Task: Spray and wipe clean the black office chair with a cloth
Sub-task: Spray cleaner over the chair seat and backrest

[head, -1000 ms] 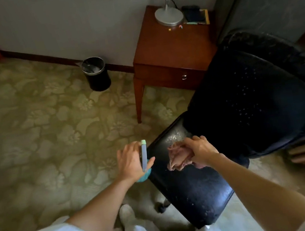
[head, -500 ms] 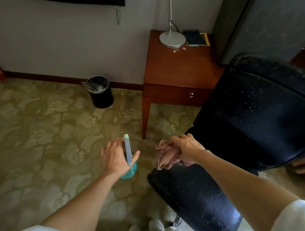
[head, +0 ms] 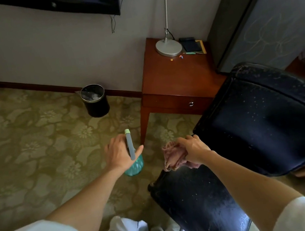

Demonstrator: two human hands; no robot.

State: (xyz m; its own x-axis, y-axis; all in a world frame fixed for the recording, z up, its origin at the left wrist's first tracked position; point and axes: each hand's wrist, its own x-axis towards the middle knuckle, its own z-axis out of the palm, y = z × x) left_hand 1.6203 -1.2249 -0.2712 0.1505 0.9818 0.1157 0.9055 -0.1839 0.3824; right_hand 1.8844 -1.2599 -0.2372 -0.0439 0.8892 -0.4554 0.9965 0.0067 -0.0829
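Note:
The black office chair fills the right side, its backrest speckled with droplets and its seat reaching toward my legs. My right hand grips a bunched pink cloth at the seat's far left corner, beside the backrest's lower edge. My left hand holds a teal spray bottle with a grey head over the carpet, left of the chair; its fingers wrap the neck and the thumb sticks out.
A wooden side table with a lamp base stands just behind the chair. A black waste bin sits by the wall. A dark cabinet stands at right, a television hangs above. Patterned carpet spreads left.
The view has tilted up, showing more wall and the television. Both hands kept their holds; the cloth hand stays at the seat's far corner, the bottle hand drifted slightly left of the chair.

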